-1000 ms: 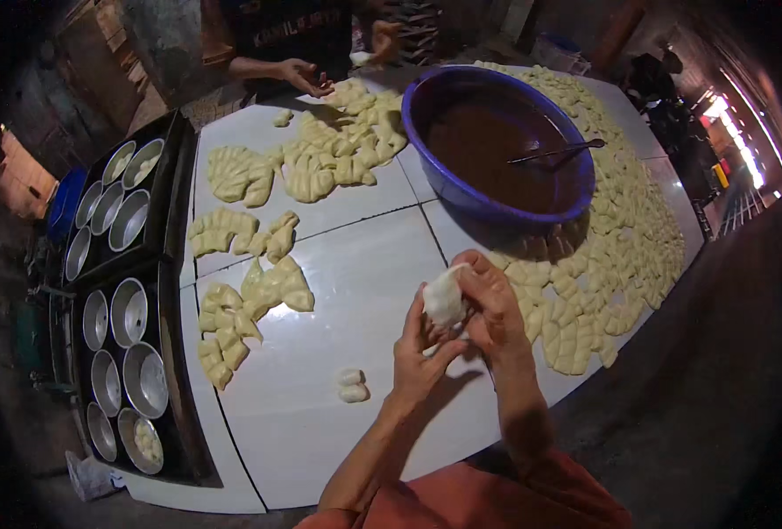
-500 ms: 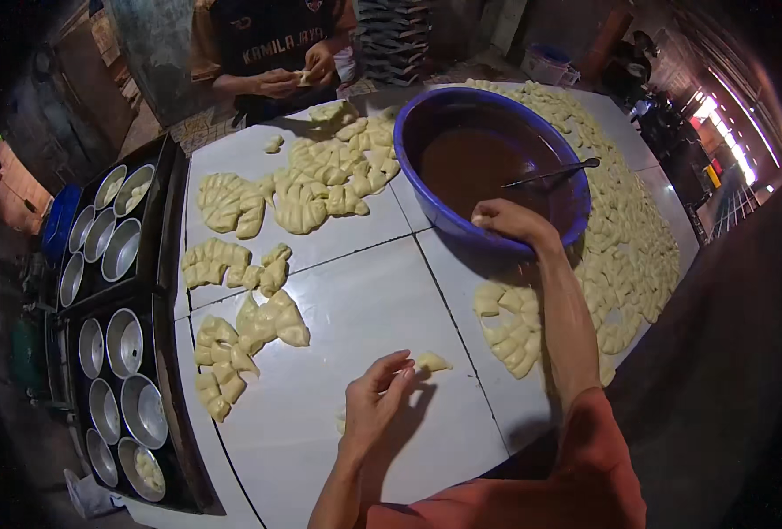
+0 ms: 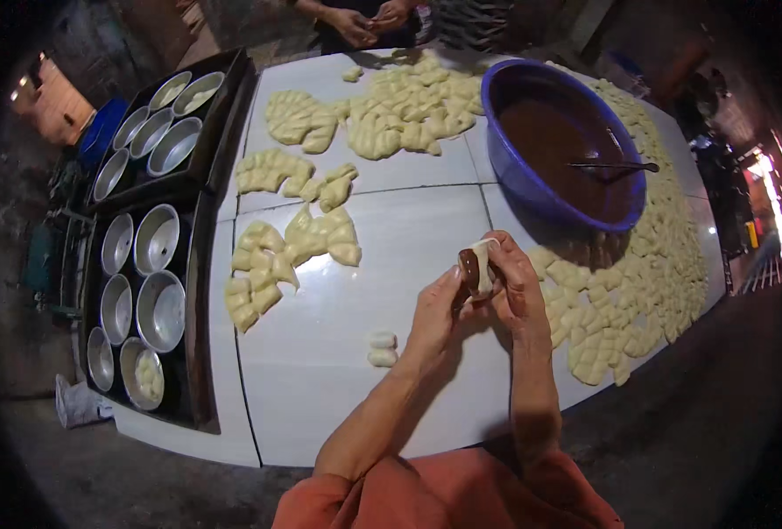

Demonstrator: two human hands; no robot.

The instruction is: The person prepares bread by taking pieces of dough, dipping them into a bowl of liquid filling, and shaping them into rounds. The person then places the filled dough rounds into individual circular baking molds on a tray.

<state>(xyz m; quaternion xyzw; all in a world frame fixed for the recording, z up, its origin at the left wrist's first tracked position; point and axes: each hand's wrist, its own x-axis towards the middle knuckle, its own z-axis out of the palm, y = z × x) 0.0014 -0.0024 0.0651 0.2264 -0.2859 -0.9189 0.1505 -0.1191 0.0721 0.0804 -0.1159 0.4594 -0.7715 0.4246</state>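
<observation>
Both my hands are closed on one small piece of dough (image 3: 483, 280), pale and stretched, with a dark brown filling (image 3: 470, 267) showing on it. My left hand (image 3: 439, 309) pinches it from the left, and my right hand (image 3: 518, 280) grips its right side. Two pale rolled dough pieces (image 3: 382, 349) lie on the white tiled table (image 3: 320, 388), left of my left forearm. Beyond my right hand stands a purple basin (image 3: 532, 196) of brown filling, a dark-handled spoon (image 3: 616, 166) resting in it. Many cut dough pieces (image 3: 598, 309) spread to the right.
Dough slabs (image 3: 298, 242) lie on the table's left and far parts. Along the left edge, two black trays (image 3: 198, 309) hold round metal tins (image 3: 160, 310), some with dough inside. Across the table, another person's hands (image 3: 369, 25) are held together.
My right hand has come back from the basin to meet my left, and brown filling now shows on the dough between them. The view has shifted, so the table sits higher and further right.
</observation>
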